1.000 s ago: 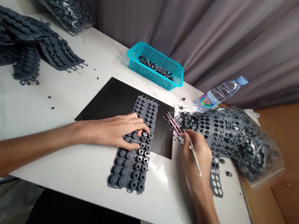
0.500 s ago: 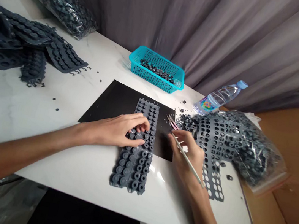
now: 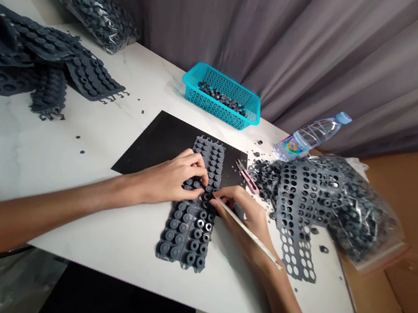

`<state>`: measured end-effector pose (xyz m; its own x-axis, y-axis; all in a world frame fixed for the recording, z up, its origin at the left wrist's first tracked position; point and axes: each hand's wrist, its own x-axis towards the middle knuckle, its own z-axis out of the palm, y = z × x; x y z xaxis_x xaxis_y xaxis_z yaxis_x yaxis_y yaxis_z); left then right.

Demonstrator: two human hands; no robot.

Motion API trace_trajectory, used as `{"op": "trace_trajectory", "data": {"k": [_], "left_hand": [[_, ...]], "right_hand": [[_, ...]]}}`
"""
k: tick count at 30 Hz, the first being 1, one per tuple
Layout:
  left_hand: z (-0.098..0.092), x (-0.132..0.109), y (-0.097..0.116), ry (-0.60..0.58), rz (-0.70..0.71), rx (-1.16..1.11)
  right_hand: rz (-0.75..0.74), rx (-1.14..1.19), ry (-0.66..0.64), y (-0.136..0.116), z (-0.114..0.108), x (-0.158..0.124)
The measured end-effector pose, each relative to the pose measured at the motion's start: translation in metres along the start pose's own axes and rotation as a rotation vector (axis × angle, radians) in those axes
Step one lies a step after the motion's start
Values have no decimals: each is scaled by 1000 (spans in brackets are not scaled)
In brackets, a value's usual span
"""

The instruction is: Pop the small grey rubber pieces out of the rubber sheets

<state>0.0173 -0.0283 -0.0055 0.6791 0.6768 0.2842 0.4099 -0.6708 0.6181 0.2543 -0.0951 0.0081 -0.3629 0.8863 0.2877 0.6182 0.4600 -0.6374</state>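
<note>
A dark grey rubber sheet (image 3: 183,225) with rows of round studs lies lengthwise before me, its upper part on a black mat (image 3: 155,139). My left hand (image 3: 183,176) rests over the sheet's middle, thumb and forefinger pinched at its studs; the exact spot between the fingertips is hard to see. In my right hand (image 3: 244,217) is a slim white stick-like tool (image 3: 248,232), gripped like a pen. Its dark tip meets the sheet beside my left fingertips. Pink-handled snips (image 3: 248,177) lie on the mat's right edge, just beyond my right hand.
A turquoise basket (image 3: 221,110) holds small dark parts. To the right are a water bottle (image 3: 313,137), a punched-out sheet (image 3: 296,210), loose bits and a plastic bag of parts (image 3: 363,221). More studded sheets (image 3: 93,77) and a filled bag (image 3: 106,25) occupy the left.
My right hand has moved left and down from beside the snips, bringing the tool's tip to the sheet. My left thumb and forefinger have drawn closer together.
</note>
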Motion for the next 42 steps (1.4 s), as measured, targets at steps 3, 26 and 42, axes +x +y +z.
{"op": "trace_trajectory", "data": {"k": [3,26,42], "left_hand": [[0,1,0,-18,-38,-8],[6,7,-8,-5,-37,-76],[5,8,-5,-69,-57,-38]], "right_hand": [[-12,2,-20,-5,0,0],[-258,-304,-12,18,13,1],[-195,-530,103,19,30,-3]]}}
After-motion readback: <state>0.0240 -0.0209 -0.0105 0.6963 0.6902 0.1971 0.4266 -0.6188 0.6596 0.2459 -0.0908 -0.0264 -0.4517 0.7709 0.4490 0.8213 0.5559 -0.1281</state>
